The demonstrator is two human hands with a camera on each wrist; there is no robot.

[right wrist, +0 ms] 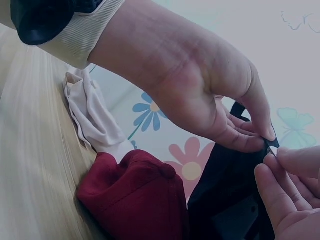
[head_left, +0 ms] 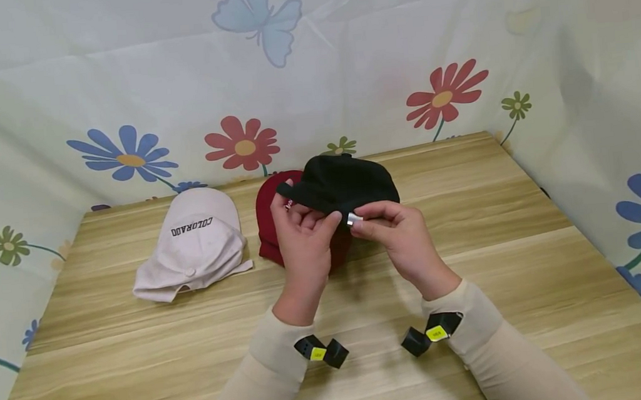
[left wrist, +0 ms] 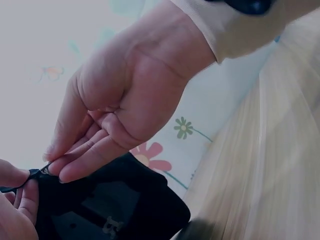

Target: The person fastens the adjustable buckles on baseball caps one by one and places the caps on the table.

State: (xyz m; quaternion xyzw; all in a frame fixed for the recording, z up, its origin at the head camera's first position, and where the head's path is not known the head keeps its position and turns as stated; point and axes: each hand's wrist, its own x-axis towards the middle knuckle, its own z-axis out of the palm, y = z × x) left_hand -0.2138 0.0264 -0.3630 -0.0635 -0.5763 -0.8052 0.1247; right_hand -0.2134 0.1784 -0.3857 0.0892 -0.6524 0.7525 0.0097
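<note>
Both hands hold a black cap (head_left: 353,182) up over the table, its crown away from me. At the cap's near edge, my left hand (head_left: 306,248) pinches the back strap between thumb and fingertips. My right hand (head_left: 409,237) pinches beside a small silver metal buckle (head_left: 353,219) on that strap. In the left wrist view the dark inside of the black cap (left wrist: 150,205) shows, and the left hand (left wrist: 132,95) has its fingertips right at the strap. The right wrist view has the right hand (right wrist: 200,90) meeting the other hand's fingertips at the buckle.
A dark red cap (head_left: 268,216) lies on the wooden table (head_left: 141,365), partly hidden behind the black cap and left hand. Farther left lies a pale pink cap (head_left: 205,240) lettered COLORADO. A flower-printed curtain (head_left: 344,66) encloses the table's back and sides.
</note>
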